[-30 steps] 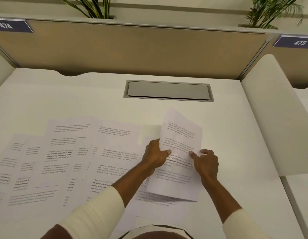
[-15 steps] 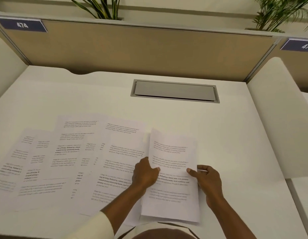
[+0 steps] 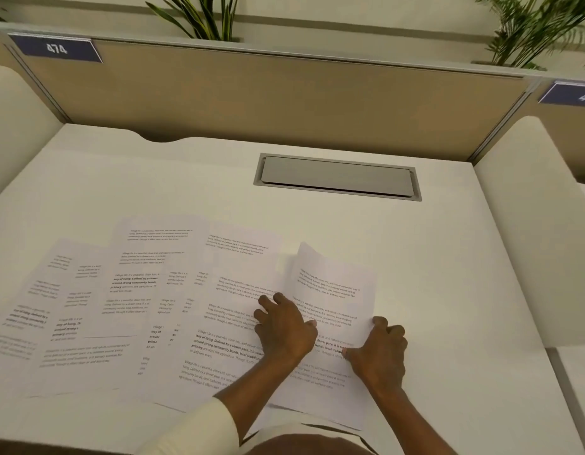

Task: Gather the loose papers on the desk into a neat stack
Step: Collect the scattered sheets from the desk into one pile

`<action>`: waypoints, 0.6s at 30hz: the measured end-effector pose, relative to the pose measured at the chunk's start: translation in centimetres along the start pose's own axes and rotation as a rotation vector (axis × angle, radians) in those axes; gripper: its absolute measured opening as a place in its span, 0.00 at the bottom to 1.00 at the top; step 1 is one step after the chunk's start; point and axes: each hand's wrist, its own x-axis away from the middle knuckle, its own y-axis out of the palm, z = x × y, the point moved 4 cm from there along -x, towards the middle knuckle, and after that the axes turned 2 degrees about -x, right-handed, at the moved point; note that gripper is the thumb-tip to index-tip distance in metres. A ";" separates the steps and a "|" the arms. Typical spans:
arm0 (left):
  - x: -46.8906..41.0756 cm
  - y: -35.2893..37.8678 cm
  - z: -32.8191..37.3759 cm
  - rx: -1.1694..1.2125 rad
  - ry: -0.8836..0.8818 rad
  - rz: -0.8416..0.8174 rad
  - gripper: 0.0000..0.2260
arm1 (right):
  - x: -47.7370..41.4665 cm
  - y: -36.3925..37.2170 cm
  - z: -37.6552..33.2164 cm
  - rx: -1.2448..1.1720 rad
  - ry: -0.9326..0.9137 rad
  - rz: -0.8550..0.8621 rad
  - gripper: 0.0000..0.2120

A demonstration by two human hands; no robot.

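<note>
The white printed sheet (image 3: 330,290), flat a moment earlier, was lifted at its far corner, overlapping spread printed papers (image 3: 137,307) on the white worktop (image 3: 186,178). Its side edges were gripped by the left hand (image 3: 284,326) and the right hand (image 3: 379,349).

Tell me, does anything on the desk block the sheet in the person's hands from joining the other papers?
Nothing visible does. The sheet, held at its edges by the left hand and right hand, lies right beside the spread papers, partly over the nearest one.
</note>
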 end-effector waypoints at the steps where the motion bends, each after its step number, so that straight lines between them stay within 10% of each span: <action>1: -0.2 -0.1 0.0 -0.001 -0.011 0.003 0.42 | 0.0 0.0 0.0 -0.002 -0.005 -0.004 0.41; 7: -1.8 -1.0 -0.5 0.127 -0.091 0.016 0.43 | -0.1 -0.1 0.0 0.017 -0.028 -0.026 0.39; 13: -2.4 -1.5 -1.9 0.627 -0.002 -0.170 0.10 | -0.3 0.2 0.4 -0.039 -0.027 -0.043 0.43; 18: -1.2 -1.6 -2.6 0.596 0.174 -0.275 0.19 | 0.0 0.6 0.7 -0.096 -0.071 -0.057 0.44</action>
